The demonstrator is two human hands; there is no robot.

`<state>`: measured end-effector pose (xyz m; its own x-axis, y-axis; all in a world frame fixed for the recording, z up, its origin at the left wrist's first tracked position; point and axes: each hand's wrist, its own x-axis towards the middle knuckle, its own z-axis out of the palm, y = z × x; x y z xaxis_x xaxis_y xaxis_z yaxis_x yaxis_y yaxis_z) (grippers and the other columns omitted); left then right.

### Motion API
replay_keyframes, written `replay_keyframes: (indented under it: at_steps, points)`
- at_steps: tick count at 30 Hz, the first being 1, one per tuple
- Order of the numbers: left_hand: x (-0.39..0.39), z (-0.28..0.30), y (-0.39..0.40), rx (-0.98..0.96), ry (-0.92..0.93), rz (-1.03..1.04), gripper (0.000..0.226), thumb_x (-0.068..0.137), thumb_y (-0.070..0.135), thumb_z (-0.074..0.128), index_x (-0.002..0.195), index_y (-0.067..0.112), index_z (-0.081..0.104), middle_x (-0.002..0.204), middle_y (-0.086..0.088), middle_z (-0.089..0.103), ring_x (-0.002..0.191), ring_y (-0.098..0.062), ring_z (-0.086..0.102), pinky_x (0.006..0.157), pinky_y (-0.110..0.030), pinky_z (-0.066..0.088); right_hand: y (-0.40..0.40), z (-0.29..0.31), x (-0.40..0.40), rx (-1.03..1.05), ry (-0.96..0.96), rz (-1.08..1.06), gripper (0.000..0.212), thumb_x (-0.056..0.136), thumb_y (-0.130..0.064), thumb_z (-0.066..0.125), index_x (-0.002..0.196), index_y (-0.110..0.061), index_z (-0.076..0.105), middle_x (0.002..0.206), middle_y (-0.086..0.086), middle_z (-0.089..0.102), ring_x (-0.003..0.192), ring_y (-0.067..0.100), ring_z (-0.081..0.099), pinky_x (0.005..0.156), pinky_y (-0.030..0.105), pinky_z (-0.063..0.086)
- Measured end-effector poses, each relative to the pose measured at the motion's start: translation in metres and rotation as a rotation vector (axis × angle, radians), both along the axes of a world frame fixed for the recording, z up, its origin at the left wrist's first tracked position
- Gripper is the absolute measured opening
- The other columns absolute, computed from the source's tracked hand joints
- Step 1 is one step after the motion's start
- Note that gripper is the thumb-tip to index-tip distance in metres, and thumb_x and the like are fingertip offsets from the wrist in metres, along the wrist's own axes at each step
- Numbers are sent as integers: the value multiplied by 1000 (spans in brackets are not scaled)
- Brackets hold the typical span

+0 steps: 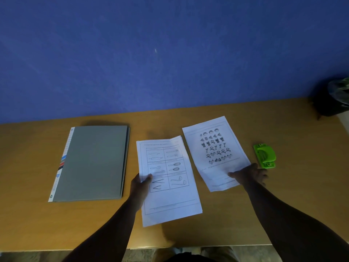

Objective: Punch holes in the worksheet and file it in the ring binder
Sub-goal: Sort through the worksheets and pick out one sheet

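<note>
Here, in the head view, a worksheet with a grid of kitchen utensils is being pinched at its left edge by the left hand, the thumb lying on the printed face and the fingers hidden beneath the sheet. The sheet is being held slightly lifted, its near end casting a shadow on the wooden table.

A second worksheet with rows of small pictures is lying flat on the table, just right of the held sheet and not touching it. It is being pressed near its lower right corner by the right hand, the fingers being spread fairly straight over the paper's edge and the thumb pointing left across the sheet. The two hands are being kept apart, one sheet to each.

A grey ring binder is lying closed and flat well to the left of the left hand, its striped white spine facing away from that hand. A green hole punch is sitting just beyond the right hand's fingers, to their right, clear of the paper. A dark object, too dim to be identified, is standing at the far right corner, before a blue wall.
</note>
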<state>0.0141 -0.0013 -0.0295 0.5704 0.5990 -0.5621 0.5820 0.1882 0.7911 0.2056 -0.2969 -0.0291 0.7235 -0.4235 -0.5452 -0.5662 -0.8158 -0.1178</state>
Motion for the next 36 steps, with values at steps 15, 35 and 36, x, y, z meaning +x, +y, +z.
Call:
replay_keyframes:
  at_steps: [15, 35, 36]
  points:
    - [6, -3, 6, 33, 2, 43, 26, 96, 18, 63, 119, 7, 61, 106, -6, 69, 92, -17, 66, 64, -23, 51, -4, -8, 7, 906, -71, -647, 44, 77, -20, 75, 116, -5, 60, 131, 18, 59, 120, 36, 57, 98, 46, 49]
    - [-4, -2, 15, 42, -19, 4, 24, 96, 20, 62, 118, 12, 60, 107, -5, 69, 97, -21, 68, 66, -22, 53, -2, 31, 32, 1552, -300, -639, 34, 88, -1, 66, 121, 1, 60, 106, 17, 68, 93, 36, 67, 90, 50, 54]
    - [-5, -1, 16, 43, -14, -12, 24, 96, 21, 62, 119, 12, 60, 107, -5, 69, 95, -19, 68, 65, -21, 53, 3, 32, 27, 1493, -302, -515, 33, 90, -5, 65, 122, -3, 59, 111, 12, 68, 98, 30, 66, 94, 46, 52]
